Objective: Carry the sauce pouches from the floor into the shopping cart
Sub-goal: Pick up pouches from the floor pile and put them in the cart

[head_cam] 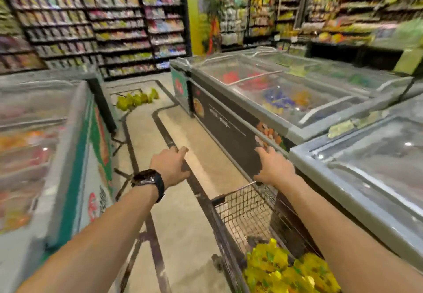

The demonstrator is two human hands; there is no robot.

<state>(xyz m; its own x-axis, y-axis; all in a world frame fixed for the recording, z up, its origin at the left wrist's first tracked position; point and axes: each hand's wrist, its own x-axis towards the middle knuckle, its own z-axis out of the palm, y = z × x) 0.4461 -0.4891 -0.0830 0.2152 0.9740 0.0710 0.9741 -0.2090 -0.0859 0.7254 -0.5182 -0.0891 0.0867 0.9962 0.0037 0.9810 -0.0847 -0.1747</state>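
1. Yellow pouches (136, 100) lie heaped on the floor at 11 o'clock, well ahead down the aisle, near the far end of the left freezer (68, 155). A second lot (286, 270) already sits in the cart (233, 192) at 5 o'clock.
2. My left hand (170, 167) hangs at 9 o'clock of the cart's far rim, apart from it. Its fingers are loosely curled and I see nothing in them. The blur hides finer detail.
3. My right hand (275, 169) reaches forward at 12 o'clock of the cart, fingers straight, close together and empty. Its heel sits over the cart's far corner. I cannot tell whether it touches the wire.
4. I judge the task partly done, and the step in hand is the approach to the floor heap.
5. To do it well, I would steer straight up the aisle at 11 o'clock, keeping both elbows inside the gap between the left freezer and the right freezer (229, 119).
6. At the heap I would crouch low, slide both hands under the pile from 3 and 9 o'clock, and press the pouches together. Glossy film likely slips, so a smaller, firmly squeezed stack beats an armful.
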